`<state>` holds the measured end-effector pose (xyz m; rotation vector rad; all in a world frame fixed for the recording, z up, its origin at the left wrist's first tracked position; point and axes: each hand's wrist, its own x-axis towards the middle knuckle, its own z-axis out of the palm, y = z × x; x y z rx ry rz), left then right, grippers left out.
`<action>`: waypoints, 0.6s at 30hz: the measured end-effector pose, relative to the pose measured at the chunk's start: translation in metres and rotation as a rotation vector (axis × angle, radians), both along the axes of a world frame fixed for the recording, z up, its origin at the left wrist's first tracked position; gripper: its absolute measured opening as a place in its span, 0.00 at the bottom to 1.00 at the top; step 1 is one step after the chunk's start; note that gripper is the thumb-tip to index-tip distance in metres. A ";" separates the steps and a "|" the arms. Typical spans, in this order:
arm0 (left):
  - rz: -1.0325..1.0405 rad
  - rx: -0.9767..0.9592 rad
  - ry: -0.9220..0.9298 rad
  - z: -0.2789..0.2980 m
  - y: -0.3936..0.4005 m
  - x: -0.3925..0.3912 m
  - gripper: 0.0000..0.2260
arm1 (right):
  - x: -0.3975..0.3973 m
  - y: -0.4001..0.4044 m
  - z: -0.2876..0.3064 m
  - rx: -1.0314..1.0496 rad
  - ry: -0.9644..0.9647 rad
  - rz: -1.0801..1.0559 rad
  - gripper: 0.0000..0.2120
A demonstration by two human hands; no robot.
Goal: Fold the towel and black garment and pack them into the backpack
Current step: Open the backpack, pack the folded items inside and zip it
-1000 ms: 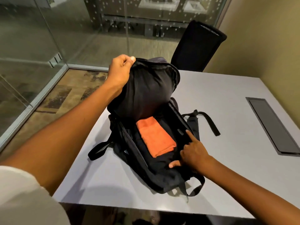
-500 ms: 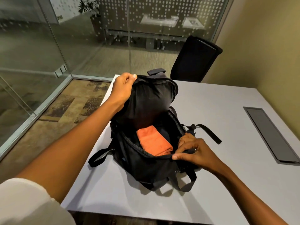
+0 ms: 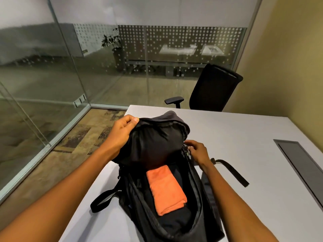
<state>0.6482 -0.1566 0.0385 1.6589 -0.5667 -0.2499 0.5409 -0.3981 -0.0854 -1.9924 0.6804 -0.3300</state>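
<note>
Fingers (image 3: 130, 120) of both hands pinch the backpack (image 3: 157, 147) on the white table (image 3: 244, 137)

An office meeting room: glass partitions (image 3: 104, 67), desk (image 3: 244, 137), swivel chair (image 3: 213, 89).

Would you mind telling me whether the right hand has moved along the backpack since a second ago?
Yes. The right hand has moved from the backpack's near rim up its right edge, past the orange towel.

Folded orange towel (image 3: 166, 188) flat inside open black backpack (image 3: 197, 203), flap upright
</note>
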 end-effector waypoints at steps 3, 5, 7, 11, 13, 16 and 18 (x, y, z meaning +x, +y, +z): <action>0.001 0.048 -0.002 0.003 0.003 0.000 0.11 | 0.022 -0.004 -0.006 -0.048 0.061 0.076 0.15; -0.001 0.055 0.019 0.005 0.003 -0.001 0.12 | 0.028 -0.009 -0.012 -0.144 0.129 0.097 0.11; 0.010 0.042 0.066 0.007 0.000 -0.002 0.10 | 0.028 -0.015 -0.015 -0.225 0.167 0.116 0.08; 0.011 0.021 0.159 0.010 -0.007 -0.001 0.11 | 0.022 -0.016 -0.004 -0.650 0.261 0.147 0.07; -0.023 0.038 0.184 0.011 -0.007 0.001 0.11 | 0.018 -0.015 0.002 -0.813 0.303 0.175 0.07; -0.024 0.028 0.208 0.012 -0.006 0.002 0.11 | 0.009 -0.030 -0.003 -0.681 0.308 0.136 0.09; -0.019 0.025 0.217 0.012 -0.009 0.001 0.11 | 0.005 -0.038 -0.008 -0.415 0.197 0.150 0.11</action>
